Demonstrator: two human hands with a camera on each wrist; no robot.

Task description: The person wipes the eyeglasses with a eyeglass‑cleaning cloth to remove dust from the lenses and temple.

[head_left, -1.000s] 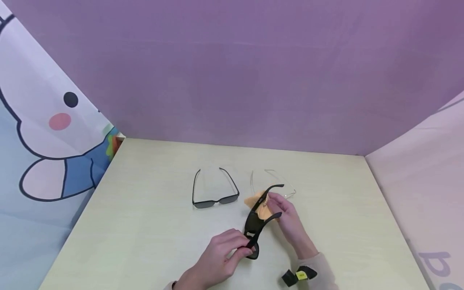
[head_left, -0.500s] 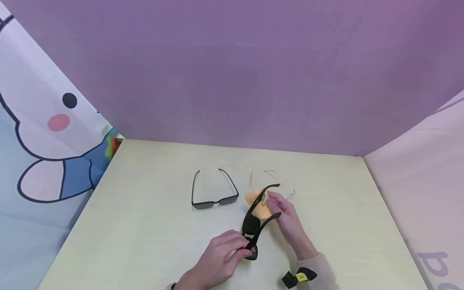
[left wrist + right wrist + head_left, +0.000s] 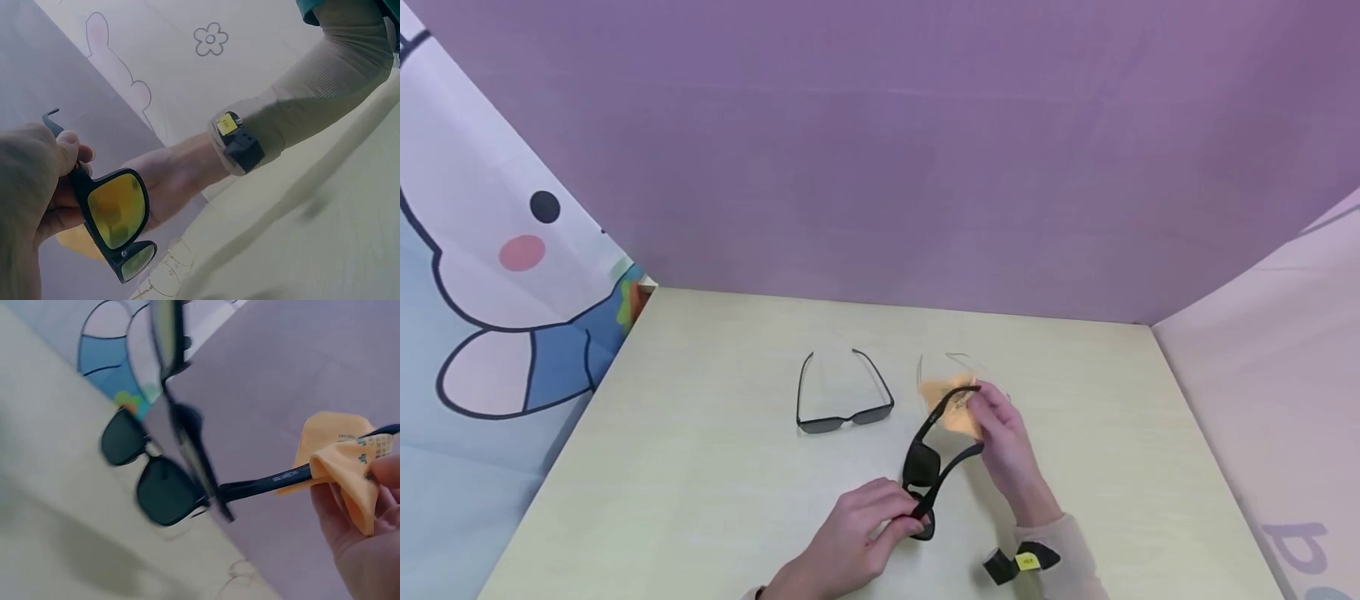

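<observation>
Three pairs of eyewear and one cloth counted. At left, slim sunglasses point(image 3: 823, 425) are rested on the surface point(image 3: 700, 467). By the left hand point(image 3: 857, 537), black thick-framed sunglasses point(image 3: 921, 464) are gripped aloft; one temple is wrapped in the orange cloth point(image 3: 958, 417), pinched by the right hand point(image 3: 1011, 450). Wire-framed eyeglasses point(image 3: 165, 279) are partly hidden behind.

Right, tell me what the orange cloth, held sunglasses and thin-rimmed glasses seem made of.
Orange cloth: soft, matte fabric, perhaps microfibre; it bends in loose folds.
Held sunglasses: probably smooth black plastic, from the thick moulded arms; their lenses look mirrored yellow, material unclear.
Thin-rimmed glasses: likely metal wire, pale finish, by their fine rims.
</observation>
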